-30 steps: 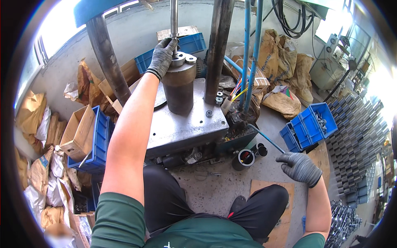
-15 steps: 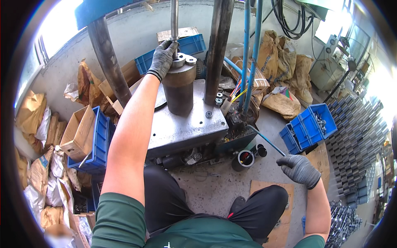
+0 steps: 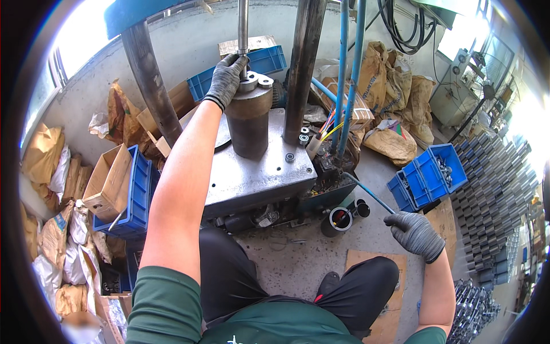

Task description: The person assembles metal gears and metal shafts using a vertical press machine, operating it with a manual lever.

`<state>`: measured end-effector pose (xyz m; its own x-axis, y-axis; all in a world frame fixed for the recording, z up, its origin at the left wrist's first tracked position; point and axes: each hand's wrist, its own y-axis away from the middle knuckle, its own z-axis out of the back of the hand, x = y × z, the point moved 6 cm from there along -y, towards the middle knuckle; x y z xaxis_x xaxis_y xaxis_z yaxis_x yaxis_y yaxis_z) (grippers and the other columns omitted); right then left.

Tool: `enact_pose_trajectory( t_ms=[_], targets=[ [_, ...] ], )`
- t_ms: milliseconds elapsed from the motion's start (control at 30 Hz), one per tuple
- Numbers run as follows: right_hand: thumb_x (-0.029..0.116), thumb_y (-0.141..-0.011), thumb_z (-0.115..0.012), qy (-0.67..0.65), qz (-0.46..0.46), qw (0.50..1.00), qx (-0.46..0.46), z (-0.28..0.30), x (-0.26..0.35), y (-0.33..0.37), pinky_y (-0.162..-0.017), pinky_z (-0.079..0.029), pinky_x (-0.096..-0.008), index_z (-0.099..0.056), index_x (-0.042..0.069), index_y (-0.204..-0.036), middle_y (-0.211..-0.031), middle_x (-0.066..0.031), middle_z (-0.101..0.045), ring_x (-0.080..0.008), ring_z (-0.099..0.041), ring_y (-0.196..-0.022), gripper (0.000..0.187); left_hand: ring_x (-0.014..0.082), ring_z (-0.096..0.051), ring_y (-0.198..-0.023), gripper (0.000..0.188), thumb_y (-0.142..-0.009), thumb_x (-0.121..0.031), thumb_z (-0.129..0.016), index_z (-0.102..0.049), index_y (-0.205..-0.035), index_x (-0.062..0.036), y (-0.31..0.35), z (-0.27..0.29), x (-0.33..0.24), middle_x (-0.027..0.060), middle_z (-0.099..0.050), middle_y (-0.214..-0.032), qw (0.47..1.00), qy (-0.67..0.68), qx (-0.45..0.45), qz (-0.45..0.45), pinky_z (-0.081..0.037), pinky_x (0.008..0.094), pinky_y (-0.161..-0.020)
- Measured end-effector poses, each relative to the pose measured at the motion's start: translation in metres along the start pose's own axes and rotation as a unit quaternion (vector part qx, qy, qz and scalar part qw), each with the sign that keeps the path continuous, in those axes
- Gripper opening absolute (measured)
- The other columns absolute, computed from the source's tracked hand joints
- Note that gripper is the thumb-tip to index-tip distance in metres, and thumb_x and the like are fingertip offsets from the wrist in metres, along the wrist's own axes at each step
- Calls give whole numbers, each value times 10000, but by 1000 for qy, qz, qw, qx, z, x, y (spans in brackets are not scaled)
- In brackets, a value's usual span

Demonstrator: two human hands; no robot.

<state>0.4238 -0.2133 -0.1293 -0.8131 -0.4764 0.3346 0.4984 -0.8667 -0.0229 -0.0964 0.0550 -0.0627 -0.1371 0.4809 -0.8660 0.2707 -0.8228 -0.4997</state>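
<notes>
My left hand (image 3: 225,81), in a grey knit glove, is closed around the lower end of an upright steel rod (image 3: 243,28), just below its collar. Part of that grip is hidden behind the fingers. Under it, a metal part with two round eyes (image 3: 256,83) lies on top of a dark steel cylinder (image 3: 250,129). The cylinder stands on a press's thick steel table (image 3: 275,175). Low on the right, my gloved right hand (image 3: 419,236) is wrapped around the end of a slim blue lever (image 3: 369,192).
Two dark columns (image 3: 302,69) (image 3: 150,80) rise from the table. Blue pipes (image 3: 354,74) run beside the right one. Small ring-shaped parts (image 3: 290,157) sit on the table. Blue bins (image 3: 427,175) and stacked metal tubes (image 3: 492,200) stand to the right; a box-filled blue crate (image 3: 137,195) is on the left.
</notes>
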Motion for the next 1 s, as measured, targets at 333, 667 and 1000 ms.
enact_pose_trajectory(
  t_ms=[333, 667, 1000],
  targets=[
    [99, -917, -663, 161, 93, 884, -430, 102, 30, -95, -718, -550, -434, -670, 39, -898, -874, -173, -685, -380, -679, -825, 63, 103, -609, -787, 209, -996, -212, -670, -678, -1107, -35, 4, -1, -7, 29, -675, -876, 1000, 18, -2, -10, -508, 268, -747],
    [521, -1017, -557, 140, -98, 907, -386, 155, -34, -185, -798, -520, -508, -705, 34, -914, -893, -245, -686, -443, -662, -911, 520, 96, -595, -735, 288, -1007, -340, -687, -670, -1070, -60, 3, -7, -11, 16, -656, -817, 999, 37, -7, 17, -510, 258, -700],
    [451, -994, -615, 133, -133, 915, -357, 154, -50, -182, -820, -511, -496, -717, 15, -932, -884, -254, -684, -437, -658, -916, 453, 179, -703, -780, 345, -1045, -402, -612, -640, -1125, -67, -5, 1, 6, 80, -721, -878, 991, 134, -4, 12, -606, 327, -749]
  ],
)
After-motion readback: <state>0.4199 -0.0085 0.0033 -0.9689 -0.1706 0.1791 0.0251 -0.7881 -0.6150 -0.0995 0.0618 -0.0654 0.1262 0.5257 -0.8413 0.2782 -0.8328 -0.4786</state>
